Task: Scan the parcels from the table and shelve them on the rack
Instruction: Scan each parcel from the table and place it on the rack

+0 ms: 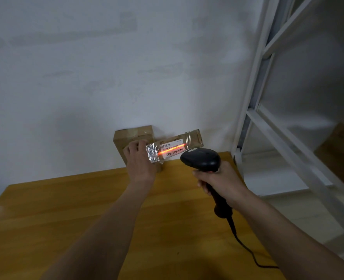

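My left hand (139, 161) holds a slim cardboard parcel (191, 140) by its left end, lifted above the far edge of the wooden table (66, 215). A white label with a barcode faces me, and a red scan line glows across it. My right hand (220, 181) grips the handle of a black barcode scanner (201, 159), whose head points at the label from just below and right of it. A second cardboard box (132, 136) stands against the wall behind my left hand. The white metal rack (268, 118) rises to the right of the table.
The scanner's black cable (245, 247) trails over the table's right side and off its edge. A brown cardboard box (340, 146) sits on a rack shelf at far right. A white wall is right behind the table.
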